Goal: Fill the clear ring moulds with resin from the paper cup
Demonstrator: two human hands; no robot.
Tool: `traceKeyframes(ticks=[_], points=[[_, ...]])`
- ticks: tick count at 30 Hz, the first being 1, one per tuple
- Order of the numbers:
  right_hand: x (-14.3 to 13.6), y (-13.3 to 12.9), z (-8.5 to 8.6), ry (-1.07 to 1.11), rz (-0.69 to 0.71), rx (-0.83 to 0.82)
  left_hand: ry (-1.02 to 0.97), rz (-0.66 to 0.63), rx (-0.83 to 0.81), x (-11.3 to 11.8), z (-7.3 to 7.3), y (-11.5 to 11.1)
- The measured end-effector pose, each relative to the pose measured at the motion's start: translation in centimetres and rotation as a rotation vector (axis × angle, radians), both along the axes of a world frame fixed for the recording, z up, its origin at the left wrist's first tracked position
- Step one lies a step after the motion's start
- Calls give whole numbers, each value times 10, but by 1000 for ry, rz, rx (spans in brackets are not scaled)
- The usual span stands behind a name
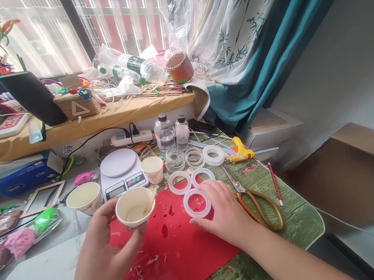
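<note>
My left hand (113, 243) is wrapped round a paper cup (137, 217), held above the red mat (178, 261). A small wooden stick (149, 202) leans inside this cup. My right hand (225, 207) closes its thumb and fingers about the edge of a translucent white ring mould (188, 206) on the mat. Just behind it are a second ring mould (180, 190) and a third ring mould (210, 173). Wet drops (165, 230) spot the mat between my hands. Large scissors (261, 206) with bronze handles lie right of my right hand.
A digital scale (119, 163) stands behind my left hand, flanked by two paper cups (85, 198). Two clear bottles (165, 133) stand farther back. A yellow glue gun (241, 148) and a red pencil (275, 182) lie at right. Bagged clay (19, 242) is at left.
</note>
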State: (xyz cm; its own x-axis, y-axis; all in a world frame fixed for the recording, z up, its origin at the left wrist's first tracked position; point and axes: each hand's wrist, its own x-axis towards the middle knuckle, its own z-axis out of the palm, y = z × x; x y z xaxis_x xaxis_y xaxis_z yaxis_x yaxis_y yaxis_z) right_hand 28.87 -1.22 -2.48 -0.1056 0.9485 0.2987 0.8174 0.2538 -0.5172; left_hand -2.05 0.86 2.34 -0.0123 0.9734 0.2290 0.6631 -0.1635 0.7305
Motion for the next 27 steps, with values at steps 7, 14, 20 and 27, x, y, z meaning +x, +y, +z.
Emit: traceKeyframes(ticks=[7, 14, 20, 27], points=[[15, 2, 0, 385, -41, 25, -17, -91, -49, -1, -11, 7], [18, 3, -4, 503, -72, 0, -37, -104, -5, -12, -26, 14], [13, 5, -7, 446, -51, 45, -60, -6, 170, -16, -43, 19], [33, -15, -20, 51, 52, 225, -8, 64, 285, -18, -55, 23]])
